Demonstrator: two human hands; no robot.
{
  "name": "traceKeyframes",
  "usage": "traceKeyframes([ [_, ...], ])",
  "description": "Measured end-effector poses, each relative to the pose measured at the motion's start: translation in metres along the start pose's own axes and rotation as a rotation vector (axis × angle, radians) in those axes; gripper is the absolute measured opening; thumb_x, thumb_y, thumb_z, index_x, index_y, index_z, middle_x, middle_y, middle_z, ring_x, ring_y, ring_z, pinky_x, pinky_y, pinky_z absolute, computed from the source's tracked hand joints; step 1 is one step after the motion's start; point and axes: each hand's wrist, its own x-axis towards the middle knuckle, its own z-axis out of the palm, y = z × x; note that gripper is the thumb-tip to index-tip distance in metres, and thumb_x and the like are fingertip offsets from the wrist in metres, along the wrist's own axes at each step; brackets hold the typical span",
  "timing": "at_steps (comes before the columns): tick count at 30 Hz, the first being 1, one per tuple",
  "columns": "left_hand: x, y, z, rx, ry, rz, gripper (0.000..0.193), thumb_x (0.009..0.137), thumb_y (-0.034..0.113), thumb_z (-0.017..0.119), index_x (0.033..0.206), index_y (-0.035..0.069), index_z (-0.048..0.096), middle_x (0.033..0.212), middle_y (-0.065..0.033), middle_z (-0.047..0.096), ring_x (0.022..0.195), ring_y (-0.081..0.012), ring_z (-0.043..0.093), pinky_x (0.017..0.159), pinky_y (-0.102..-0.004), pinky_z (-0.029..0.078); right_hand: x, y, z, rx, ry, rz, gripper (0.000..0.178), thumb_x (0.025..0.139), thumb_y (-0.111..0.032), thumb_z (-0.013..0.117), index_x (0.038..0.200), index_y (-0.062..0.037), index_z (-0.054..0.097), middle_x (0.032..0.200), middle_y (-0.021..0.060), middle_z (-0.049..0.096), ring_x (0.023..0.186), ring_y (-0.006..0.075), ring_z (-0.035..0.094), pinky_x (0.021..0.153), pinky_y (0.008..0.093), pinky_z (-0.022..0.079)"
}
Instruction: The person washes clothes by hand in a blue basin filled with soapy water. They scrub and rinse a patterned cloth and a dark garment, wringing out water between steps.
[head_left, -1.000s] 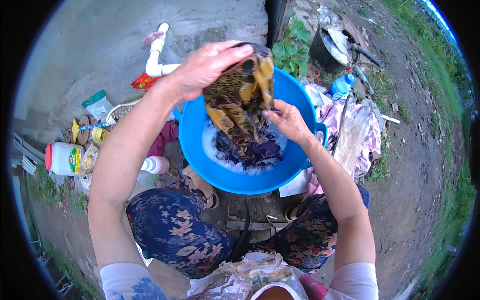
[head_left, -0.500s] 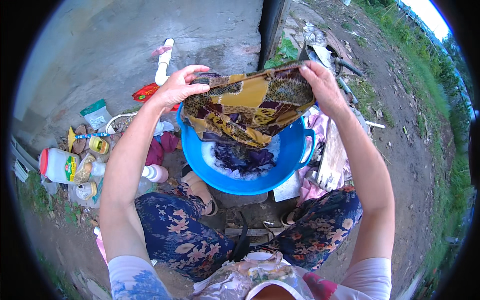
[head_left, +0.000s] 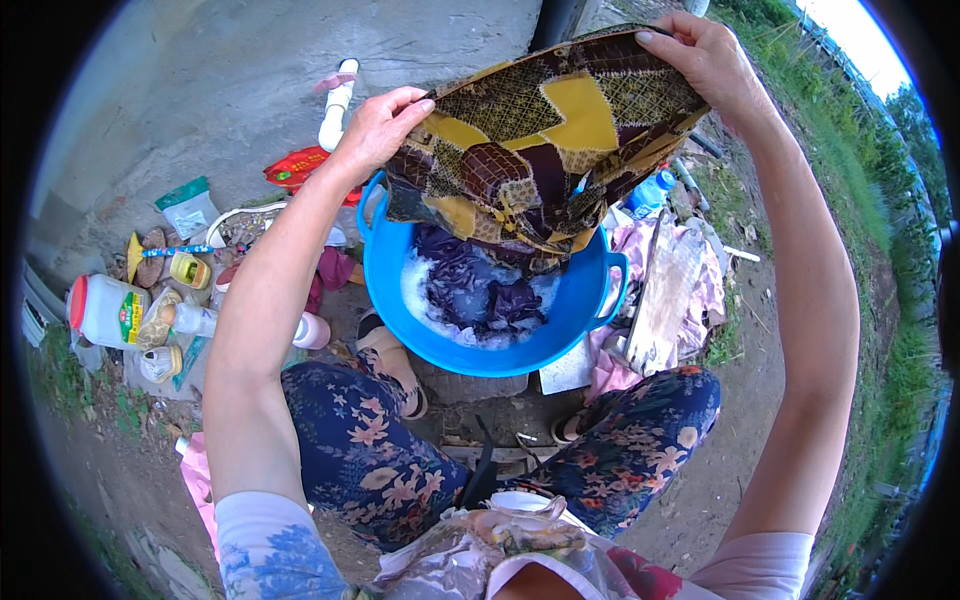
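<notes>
A brown and yellow patchwork-print cloth (head_left: 560,120) is stretched out above a blue plastic basin (head_left: 470,362). My left hand (head_left: 382,128) pinches its left upper corner between thumb and fingers. The right upper corner is gripped by my right hand (head_left: 705,62), higher and farther out. The cloth's lower edge hangs into the basin's far side and hides that part. Dark purple wet laundry (head_left: 470,290) lies in sudsy water in the basin. What kind of garment the patterned cloth is, I cannot tell.
Left of the basin stand a red-lidded jar (head_left: 105,310), a pink bottle (head_left: 311,331), a shoe (head_left: 160,362) and a brush (head_left: 175,251). Pink cloth (head_left: 712,290) and a wooden board (head_left: 660,305) lie on the right. A white pipe (head_left: 337,105) runs down the wall.
Both hands have risen, and my right hand has moved outward to the right. The patterned cloth is now spread wider and held higher, uncovering more of the purple laundry.
</notes>
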Motion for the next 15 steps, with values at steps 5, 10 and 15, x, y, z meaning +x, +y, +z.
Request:
traceKeyframes([
  [5,0.004,0.029,0.017,-0.215,-0.202,0.094,0.056,0.079,0.023,0.070,0.127,0.005,0.048,0.121,-0.0101,0.055,0.112,-0.0187,0.052,0.098,-0.0322,0.040,0.000,-0.046,0.009,0.118,-0.059,0.100,0.023,0.084,-0.020,0.062,0.090,0.0017,0.066,0.074,0.0048,0.064,0.070,0.0103,0.059,0.063,0.0277,0.049],
  [10,0.009,0.090,0.063,-0.390,-0.195,0.338,0.062,0.076,0.020,0.071,0.129,0.002,0.045,0.119,-0.0144,0.057,0.109,-0.0218,0.054,0.096,-0.0326,0.041,0.015,-0.037,0.068,-0.124,0.031,-0.181,0.038,0.079,-0.040,0.066,0.087,-0.0031,0.067,0.077,0.0134,0.067,0.070,0.0193,0.067,0.069,0.0326,0.053],
  [15,-0.001,0.087,0.041,-0.362,-0.208,0.094,0.025,0.085,0.020,0.060,0.103,0.002,0.064,0.090,-0.0056,0.066,0.082,-0.0108,0.061,0.075,-0.0255,0.049,-0.017,-0.004,0.114,0.403,-0.075,-0.049,0.048,0.071,-0.046,0.075,0.082,-0.0009,0.063,0.069,0.0069,0.063,0.062,0.0121,0.058,0.057,0.0272,0.048],
])
